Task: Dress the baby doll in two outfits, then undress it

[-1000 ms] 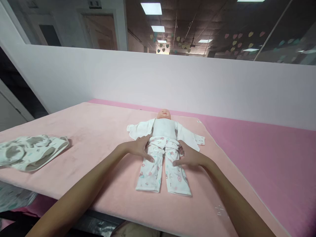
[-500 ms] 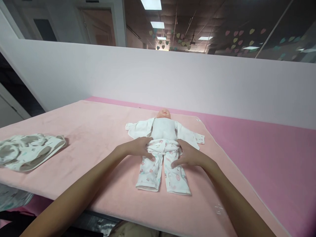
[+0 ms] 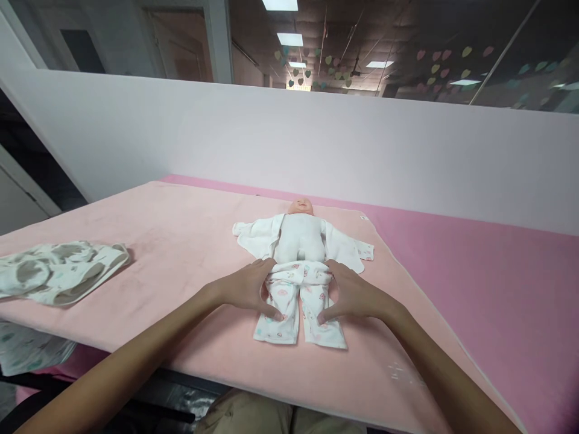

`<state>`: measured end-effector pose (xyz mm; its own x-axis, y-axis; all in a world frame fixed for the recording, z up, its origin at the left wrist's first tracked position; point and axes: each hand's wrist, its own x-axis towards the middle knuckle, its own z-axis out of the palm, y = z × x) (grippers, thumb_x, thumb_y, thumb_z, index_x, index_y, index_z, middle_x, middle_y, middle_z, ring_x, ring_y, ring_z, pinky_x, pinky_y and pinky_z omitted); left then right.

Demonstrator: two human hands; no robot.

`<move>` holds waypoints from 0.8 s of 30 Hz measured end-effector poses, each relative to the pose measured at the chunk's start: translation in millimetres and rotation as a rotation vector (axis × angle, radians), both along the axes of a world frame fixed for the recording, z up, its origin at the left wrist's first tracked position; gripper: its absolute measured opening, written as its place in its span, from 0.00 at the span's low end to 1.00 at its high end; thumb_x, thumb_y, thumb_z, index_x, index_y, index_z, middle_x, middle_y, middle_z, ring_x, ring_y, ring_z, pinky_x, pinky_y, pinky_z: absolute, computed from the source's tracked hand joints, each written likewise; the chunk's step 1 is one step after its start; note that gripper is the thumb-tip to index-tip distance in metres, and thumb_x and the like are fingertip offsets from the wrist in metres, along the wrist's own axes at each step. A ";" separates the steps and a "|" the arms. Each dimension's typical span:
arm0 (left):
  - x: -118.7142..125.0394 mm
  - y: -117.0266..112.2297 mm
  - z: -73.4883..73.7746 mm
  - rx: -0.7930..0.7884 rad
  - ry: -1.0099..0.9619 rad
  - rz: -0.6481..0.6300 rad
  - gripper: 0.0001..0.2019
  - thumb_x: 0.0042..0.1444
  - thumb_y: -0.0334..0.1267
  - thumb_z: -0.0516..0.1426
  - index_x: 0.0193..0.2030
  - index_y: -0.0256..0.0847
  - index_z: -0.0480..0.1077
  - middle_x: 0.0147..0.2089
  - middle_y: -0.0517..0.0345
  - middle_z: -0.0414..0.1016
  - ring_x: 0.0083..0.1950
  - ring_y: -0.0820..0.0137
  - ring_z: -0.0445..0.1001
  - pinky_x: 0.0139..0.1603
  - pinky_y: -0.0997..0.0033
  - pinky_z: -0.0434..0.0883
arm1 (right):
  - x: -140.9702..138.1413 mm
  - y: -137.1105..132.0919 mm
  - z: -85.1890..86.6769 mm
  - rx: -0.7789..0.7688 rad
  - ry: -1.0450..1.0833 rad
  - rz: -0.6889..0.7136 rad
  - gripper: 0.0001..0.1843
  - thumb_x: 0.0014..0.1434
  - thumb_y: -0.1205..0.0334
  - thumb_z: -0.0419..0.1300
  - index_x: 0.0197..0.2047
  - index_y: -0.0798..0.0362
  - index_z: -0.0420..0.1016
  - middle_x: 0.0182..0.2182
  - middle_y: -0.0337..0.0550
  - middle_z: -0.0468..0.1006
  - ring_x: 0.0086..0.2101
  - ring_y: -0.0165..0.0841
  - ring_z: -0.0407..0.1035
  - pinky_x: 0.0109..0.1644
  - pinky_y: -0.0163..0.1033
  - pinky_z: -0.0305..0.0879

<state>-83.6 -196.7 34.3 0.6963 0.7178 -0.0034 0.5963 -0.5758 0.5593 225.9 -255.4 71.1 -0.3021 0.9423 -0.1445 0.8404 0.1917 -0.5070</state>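
Note:
A baby doll (image 3: 300,234) lies on its back, head away from me. A white top (image 3: 344,244) is spread open beneath its arms and body. White baby pants (image 3: 301,272) with a small pink print lie over its legs, the waistband below the hips. My left hand (image 3: 253,286) grips the left side of the pants, thumb on the leg front and fingers at the waistband. On the right side, my right hand (image 3: 350,292) grips them the same way. The doll's feet are hidden inside the pants.
A pink blanket (image 3: 190,241) covers the table under the doll. Folded white printed baby clothing (image 3: 63,271) lies at the far left. A white wall panel (image 3: 316,138) rises behind the table, with a pink surface (image 3: 497,283) to the right.
Both hands have drawn the waistband down toward me. The doll's white hips and the tops of its legs now show above it.

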 end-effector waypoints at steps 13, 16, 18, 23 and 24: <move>8.8 -42.6 15.7 0.122 0.052 0.054 0.38 0.42 0.72 0.68 0.44 0.42 0.63 0.48 0.50 0.72 0.50 0.53 0.68 0.46 0.57 0.67 | -6.6 -33.8 13.9 0.000 -0.009 -0.011 0.43 0.35 0.44 0.82 0.48 0.46 0.67 0.49 0.43 0.73 0.49 0.47 0.69 0.47 0.45 0.68; 8.7 -49.6 12.9 0.139 0.056 0.057 0.39 0.40 0.71 0.69 0.45 0.42 0.63 0.49 0.49 0.71 0.50 0.53 0.69 0.46 0.57 0.67 | -5.0 -39.9 12.4 0.002 -0.026 -0.013 0.50 0.32 0.42 0.83 0.54 0.47 0.68 0.52 0.46 0.73 0.51 0.49 0.69 0.48 0.47 0.68; 9.0 -54.0 10.2 0.157 0.056 0.057 0.39 0.39 0.69 0.70 0.45 0.42 0.63 0.49 0.49 0.70 0.49 0.53 0.69 0.46 0.56 0.67 | -2.6 -43.2 8.2 0.018 -0.024 -0.009 0.57 0.33 0.42 0.82 0.63 0.47 0.65 0.55 0.49 0.72 0.54 0.52 0.68 0.50 0.49 0.68; 11.9 -65.2 9.3 0.177 0.058 0.045 0.37 0.40 0.64 0.70 0.46 0.42 0.63 0.50 0.48 0.70 0.49 0.53 0.68 0.46 0.56 0.67 | -2.0 -46.0 -3.1 0.051 -0.053 0.024 0.62 0.36 0.43 0.80 0.71 0.47 0.59 0.59 0.53 0.69 0.57 0.54 0.65 0.53 0.51 0.67; 12.8 -67.4 10.1 0.179 0.061 0.044 0.36 0.41 0.63 0.70 0.45 0.42 0.63 0.50 0.48 0.70 0.49 0.53 0.68 0.46 0.56 0.67 | -3.9 -46.3 -3.5 0.052 -0.075 0.027 0.59 0.36 0.43 0.80 0.68 0.47 0.62 0.58 0.52 0.70 0.55 0.53 0.66 0.52 0.51 0.67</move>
<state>-70.9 -264.1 44.4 0.6667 0.7403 0.0863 0.6526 -0.6357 0.4124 222.0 -301.7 67.6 -0.3177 0.9407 -0.1186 0.8697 0.2393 -0.4316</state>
